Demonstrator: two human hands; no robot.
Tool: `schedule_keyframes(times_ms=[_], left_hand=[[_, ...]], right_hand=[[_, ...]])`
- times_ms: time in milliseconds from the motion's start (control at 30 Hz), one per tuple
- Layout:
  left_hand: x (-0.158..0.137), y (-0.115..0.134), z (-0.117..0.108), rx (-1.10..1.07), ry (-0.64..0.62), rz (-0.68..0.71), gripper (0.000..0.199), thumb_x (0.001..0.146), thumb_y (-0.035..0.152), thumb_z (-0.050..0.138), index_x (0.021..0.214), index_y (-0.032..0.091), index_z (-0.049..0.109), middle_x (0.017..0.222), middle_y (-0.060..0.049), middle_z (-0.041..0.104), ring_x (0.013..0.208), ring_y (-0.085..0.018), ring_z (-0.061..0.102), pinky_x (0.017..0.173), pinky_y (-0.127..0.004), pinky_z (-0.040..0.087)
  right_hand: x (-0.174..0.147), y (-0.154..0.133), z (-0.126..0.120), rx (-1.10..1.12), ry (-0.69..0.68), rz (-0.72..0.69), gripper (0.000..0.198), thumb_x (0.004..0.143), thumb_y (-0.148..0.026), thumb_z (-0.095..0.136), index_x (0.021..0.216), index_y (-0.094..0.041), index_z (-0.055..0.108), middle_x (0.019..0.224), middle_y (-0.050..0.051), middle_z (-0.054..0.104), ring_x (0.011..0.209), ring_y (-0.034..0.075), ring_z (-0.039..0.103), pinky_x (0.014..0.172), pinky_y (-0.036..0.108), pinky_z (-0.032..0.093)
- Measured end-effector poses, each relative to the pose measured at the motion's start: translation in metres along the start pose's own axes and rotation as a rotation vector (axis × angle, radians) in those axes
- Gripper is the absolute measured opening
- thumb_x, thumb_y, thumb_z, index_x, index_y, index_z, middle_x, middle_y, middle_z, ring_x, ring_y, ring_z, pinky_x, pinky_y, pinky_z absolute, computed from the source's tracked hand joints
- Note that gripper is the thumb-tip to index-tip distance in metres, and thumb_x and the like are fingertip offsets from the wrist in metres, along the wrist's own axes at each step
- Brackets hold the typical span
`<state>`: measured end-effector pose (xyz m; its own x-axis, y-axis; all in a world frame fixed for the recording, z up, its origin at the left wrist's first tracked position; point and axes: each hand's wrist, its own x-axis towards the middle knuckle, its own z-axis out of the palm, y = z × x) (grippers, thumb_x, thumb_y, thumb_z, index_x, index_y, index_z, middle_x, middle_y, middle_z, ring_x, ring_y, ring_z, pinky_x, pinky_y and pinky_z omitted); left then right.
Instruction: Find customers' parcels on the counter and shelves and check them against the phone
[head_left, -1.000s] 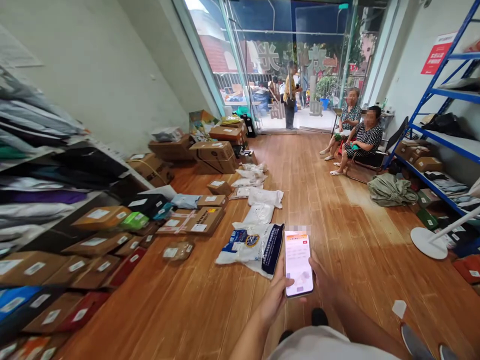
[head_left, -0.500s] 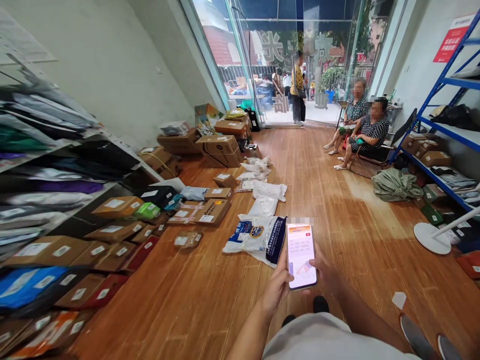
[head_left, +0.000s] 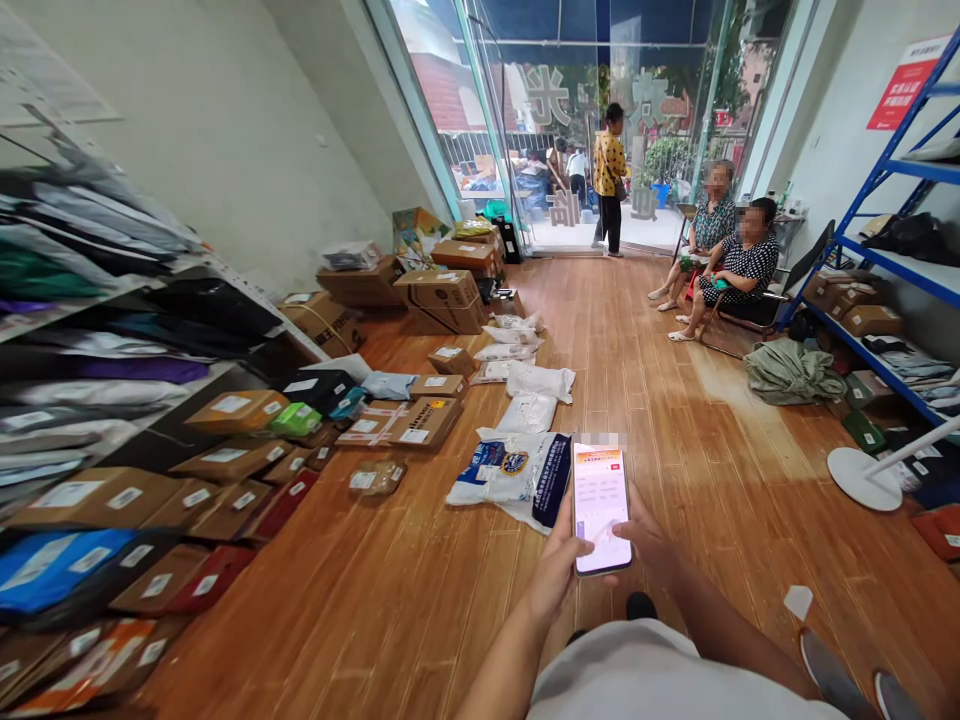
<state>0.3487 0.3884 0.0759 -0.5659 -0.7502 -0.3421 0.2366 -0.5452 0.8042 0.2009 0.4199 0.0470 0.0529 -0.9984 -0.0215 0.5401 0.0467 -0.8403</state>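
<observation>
A smartphone point(head_left: 601, 510) with a lit white screen is held upright in front of my body. My left hand point(head_left: 559, 560) wraps its left edge, the thumb lying over the lower part of the screen. On the other side my right hand point(head_left: 646, 525) grips the right edge, with its thumb also over the screen. Fingers behind the phone are mostly hidden. Just beyond the phone, a white and blue plastic parcel bag point(head_left: 510, 475) lies on the wooden floor.
White parcels point(head_left: 525, 412) run in a line toward the glass doors. Cardboard boxes point(head_left: 424, 425) and a loaded shelf point(head_left: 135, 440) stand left. Two people point(head_left: 739, 250) sit at right near a blue rack point(head_left: 892, 165), with a white stand base point(head_left: 864, 478) closer. Another person point(head_left: 610, 170) stands in the doorway.
My left thumb has moved right, further over the screen. The phone has shifted slightly. The person at the doorway has moved a little to the right.
</observation>
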Motion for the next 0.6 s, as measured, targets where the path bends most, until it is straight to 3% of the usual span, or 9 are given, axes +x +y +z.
schedule_keyframes(times_ms=[133, 333, 600], left_hand=[[0.005, -0.008, -0.008, 0.005, 0.026, 0.006, 0.109, 0.066, 0.015, 0.062, 0.159, 0.037, 0.009, 0.145, -0.006, 0.056, 0.113, -0.036, 0.061, 0.062, -0.035, 0.061], [0.017, -0.022, -0.02, -0.105, 0.029, 0.093, 0.109, 0.058, 0.014, 0.06, 0.159, 0.027, 0.021, 0.133, -0.005, 0.066, 0.128, -0.034, 0.052, 0.103, -0.045, 0.05], [0.023, -0.032, -0.032, -0.093, -0.063, 0.159, 0.103, 0.059, 0.017, 0.054, 0.158, 0.029, 0.026, 0.137, -0.004, 0.062, 0.129, -0.035, 0.049, 0.104, -0.048, 0.047]], right_hand=[[-0.001, -0.004, 0.006, -0.037, 0.014, 0.003, 0.055, 0.074, -0.033, 0.07, 0.124, -0.022, 0.052, 0.095, 0.002, 0.071, 0.074, 0.016, 0.063, 0.058, 0.025, 0.048], [-0.001, -0.002, 0.008, -0.101, 0.008, 0.024, 0.06, 0.077, -0.042, 0.075, 0.126, -0.024, 0.046, 0.095, 0.002, 0.069, 0.071, 0.016, 0.061, 0.056, 0.026, 0.048], [-0.001, 0.003, 0.007, -0.052, 0.017, 0.069, 0.066, 0.071, -0.044, 0.078, 0.125, -0.025, 0.045, 0.098, 0.003, 0.069, 0.071, 0.017, 0.062, 0.052, 0.026, 0.048]])
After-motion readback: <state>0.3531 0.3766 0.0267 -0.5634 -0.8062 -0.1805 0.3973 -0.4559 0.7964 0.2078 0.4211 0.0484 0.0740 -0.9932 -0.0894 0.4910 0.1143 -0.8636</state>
